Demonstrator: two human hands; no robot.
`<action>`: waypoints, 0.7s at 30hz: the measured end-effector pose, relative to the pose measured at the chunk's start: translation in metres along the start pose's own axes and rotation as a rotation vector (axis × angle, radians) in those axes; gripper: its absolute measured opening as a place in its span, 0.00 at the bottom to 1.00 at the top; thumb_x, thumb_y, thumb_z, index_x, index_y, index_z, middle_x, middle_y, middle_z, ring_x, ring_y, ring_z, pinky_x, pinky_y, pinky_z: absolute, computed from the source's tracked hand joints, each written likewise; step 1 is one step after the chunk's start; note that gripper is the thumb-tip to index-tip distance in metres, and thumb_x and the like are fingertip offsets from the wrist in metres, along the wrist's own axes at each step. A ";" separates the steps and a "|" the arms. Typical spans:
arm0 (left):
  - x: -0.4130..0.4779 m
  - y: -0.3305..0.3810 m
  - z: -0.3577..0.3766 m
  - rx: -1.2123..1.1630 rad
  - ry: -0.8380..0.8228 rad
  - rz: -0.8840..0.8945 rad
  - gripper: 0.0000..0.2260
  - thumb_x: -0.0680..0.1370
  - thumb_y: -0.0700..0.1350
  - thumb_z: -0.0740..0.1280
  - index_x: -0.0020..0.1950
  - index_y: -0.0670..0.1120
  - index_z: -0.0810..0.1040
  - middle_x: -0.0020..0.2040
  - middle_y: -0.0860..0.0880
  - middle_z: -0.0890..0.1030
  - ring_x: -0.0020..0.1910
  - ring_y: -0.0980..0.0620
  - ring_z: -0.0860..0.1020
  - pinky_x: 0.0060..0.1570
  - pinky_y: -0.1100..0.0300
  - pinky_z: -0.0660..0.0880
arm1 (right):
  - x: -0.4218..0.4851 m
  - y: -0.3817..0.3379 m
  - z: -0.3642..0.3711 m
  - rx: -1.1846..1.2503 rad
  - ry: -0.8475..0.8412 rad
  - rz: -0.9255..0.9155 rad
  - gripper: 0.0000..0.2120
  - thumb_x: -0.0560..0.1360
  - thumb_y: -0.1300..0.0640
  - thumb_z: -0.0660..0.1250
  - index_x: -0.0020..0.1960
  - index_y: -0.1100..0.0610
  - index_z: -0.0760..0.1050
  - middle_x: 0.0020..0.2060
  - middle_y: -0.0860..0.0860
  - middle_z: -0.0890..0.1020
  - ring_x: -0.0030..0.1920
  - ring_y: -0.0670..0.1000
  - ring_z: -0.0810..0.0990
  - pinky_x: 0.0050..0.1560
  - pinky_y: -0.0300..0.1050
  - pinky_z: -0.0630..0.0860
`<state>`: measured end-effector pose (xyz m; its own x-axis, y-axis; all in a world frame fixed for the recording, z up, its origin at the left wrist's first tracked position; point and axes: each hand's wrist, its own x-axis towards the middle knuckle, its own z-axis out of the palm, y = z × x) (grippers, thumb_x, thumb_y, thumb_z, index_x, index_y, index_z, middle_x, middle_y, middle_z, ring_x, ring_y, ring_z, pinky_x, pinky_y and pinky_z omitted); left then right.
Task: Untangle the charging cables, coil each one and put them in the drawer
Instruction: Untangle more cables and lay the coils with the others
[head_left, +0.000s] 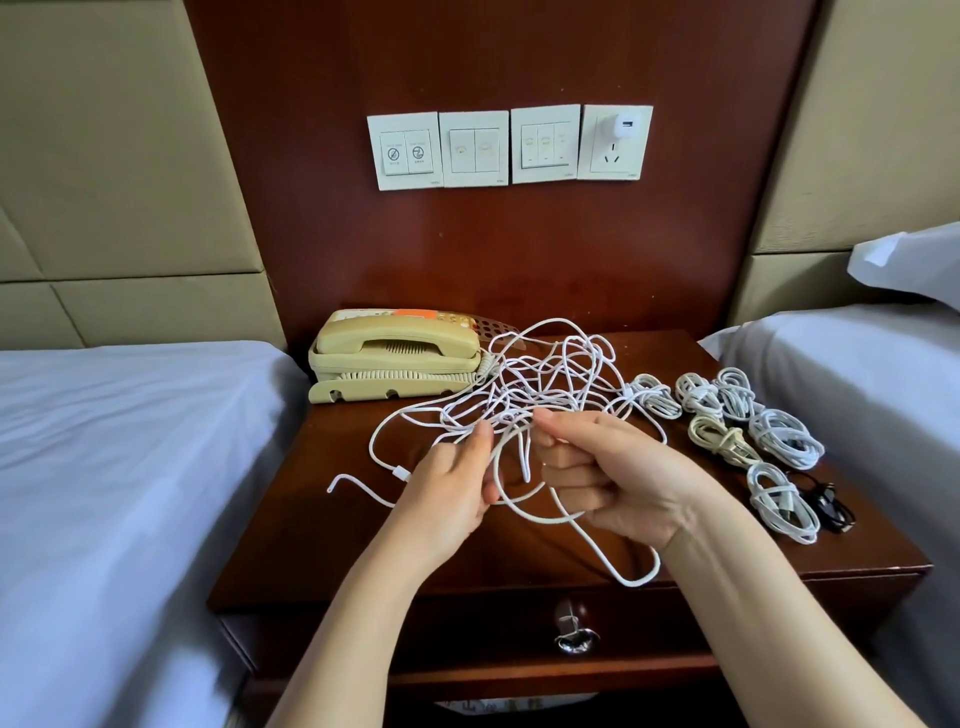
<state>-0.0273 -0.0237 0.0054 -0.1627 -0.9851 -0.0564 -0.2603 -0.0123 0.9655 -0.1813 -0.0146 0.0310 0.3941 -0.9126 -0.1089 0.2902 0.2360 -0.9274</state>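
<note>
— Tangle of white charging cables (540, 379), heaped mid-top on the nightstand (332, 545): thin round cord, loop over loop, one free end trailing off to the left.

— And the drawer (467, 629)?

— Right under the top, front closed, a shiny metal knob (574, 631) in the middle. Its inside is hidden, so I cannot tell what it holds.

— Hands?

— Both are in the knot at its near edge. The left hand (447, 493) pinches a strand between thumb and fingertips, its other fingers loosely bent. The right hand (608, 478) is curled almost to a fist, thumb and forefinger nipping a strand just beside the left thumb. A long loop runs past its knuckles and droops to the nightstand's front edge.

— Anything already wound?

— Yes, coiled bundles (787, 439) lie on the right side of the top, each wrapped tight round its waist. They are mostly white, with a cream one (719, 441) and a small black one (831, 506) nearest the right edge.

— Around it?

— A beige plastic telephone (395, 356) with a curly cord touches the tangle's far left. The wood is dark and glossy. White-sheeted beds (104, 441) flank both sides. On the panel above are switch plates (472, 148) and a white charger plug (623, 127) in its socket.
</note>
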 end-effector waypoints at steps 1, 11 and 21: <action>-0.001 0.000 0.000 0.006 -0.014 0.000 0.24 0.82 0.55 0.50 0.31 0.42 0.65 0.16 0.55 0.63 0.15 0.59 0.59 0.18 0.69 0.56 | 0.001 0.001 -0.001 -0.041 0.020 -0.027 0.12 0.70 0.53 0.64 0.32 0.57 0.67 0.23 0.45 0.57 0.20 0.41 0.54 0.19 0.31 0.50; -0.006 -0.001 -0.002 0.008 -0.246 0.049 0.22 0.82 0.51 0.54 0.31 0.43 0.65 0.21 0.54 0.58 0.20 0.57 0.56 0.21 0.66 0.54 | 0.011 0.012 -0.003 -0.979 0.429 -0.637 0.16 0.77 0.54 0.66 0.32 0.60 0.77 0.20 0.46 0.66 0.24 0.44 0.62 0.27 0.36 0.58; -0.008 -0.002 -0.007 -0.191 -0.312 0.084 0.22 0.83 0.47 0.52 0.28 0.45 0.65 0.23 0.52 0.57 0.21 0.56 0.55 0.24 0.64 0.53 | 0.021 0.022 -0.006 -1.140 0.515 -0.621 0.21 0.77 0.49 0.64 0.27 0.53 0.67 0.19 0.47 0.66 0.24 0.47 0.64 0.27 0.38 0.57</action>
<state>-0.0192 -0.0170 0.0055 -0.4659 -0.8845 -0.0218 -0.0559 0.0049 0.9984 -0.1720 -0.0302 0.0057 0.0308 -0.8437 0.5359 -0.6622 -0.4189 -0.6214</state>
